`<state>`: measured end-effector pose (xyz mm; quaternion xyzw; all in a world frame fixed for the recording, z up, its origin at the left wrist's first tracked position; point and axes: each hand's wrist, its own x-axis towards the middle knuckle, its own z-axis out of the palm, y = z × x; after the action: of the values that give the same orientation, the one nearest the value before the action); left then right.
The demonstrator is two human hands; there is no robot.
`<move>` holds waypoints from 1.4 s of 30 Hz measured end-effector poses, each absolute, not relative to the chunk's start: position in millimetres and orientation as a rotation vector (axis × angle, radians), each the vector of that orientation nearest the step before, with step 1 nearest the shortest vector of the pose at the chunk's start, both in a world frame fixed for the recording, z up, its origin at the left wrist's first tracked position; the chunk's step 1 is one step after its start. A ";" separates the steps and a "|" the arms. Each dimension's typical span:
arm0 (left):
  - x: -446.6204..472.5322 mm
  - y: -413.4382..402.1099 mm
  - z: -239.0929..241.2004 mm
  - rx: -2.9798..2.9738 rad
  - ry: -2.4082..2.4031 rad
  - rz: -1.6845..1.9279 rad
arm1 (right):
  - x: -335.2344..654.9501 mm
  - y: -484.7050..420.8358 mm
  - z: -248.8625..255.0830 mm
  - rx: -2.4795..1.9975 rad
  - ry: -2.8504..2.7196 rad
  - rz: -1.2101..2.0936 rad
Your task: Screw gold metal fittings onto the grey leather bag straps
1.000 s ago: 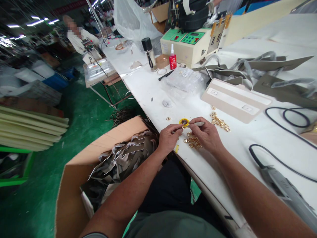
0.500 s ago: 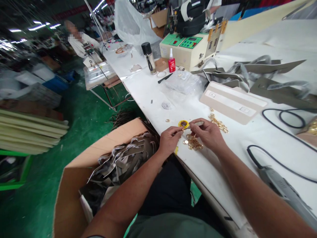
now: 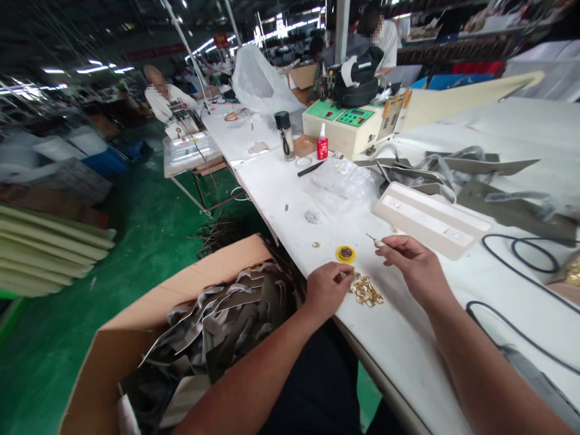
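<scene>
My left hand rests at the near edge of the white table, fingers curled and pinched at a small gold ring beside a pile of gold metal rings. My right hand hovers to the right of the pile, pinching a thin metal pick that points left and up. A small yellow cap holding dark bits sits just beyond the pile, between the two hands. One loose gold ring lies left of the cap.
A cardboard box of grey strap pieces stands below the table's edge at my left. A beige panel, black cables, a clear bag, red glue bottle, dark canister and beige machine lie further back. Other people work beyond.
My hands have come apart: the right hand lifted away to the right with the pick, the left dropped toward the ring pile. The camera tilted up.
</scene>
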<state>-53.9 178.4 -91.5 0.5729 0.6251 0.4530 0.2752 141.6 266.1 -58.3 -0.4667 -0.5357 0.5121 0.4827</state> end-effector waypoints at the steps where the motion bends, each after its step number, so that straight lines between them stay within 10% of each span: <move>1: -53.9 178.1 -92.1 1.587 1.677 1.210 | 138.8 266.7 -59.2 -1.154 -1.341 1.239; 18: -130.7 201.0 -74.2 1.744 1.630 1.603 | -10.3 361.1 -66.0 -1.340 -2.167 0.624; 42: -183.2 287.5 -86.8 2.219 2.052 0.900 | 1.8 354.0 -60.2 -1.350 -2.692 0.157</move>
<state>-183.2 287.5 -86.8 0.7036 0.6507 0.2854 -0.0060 1.8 354.0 -60.2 -0.4467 -0.8910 0.0521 0.0628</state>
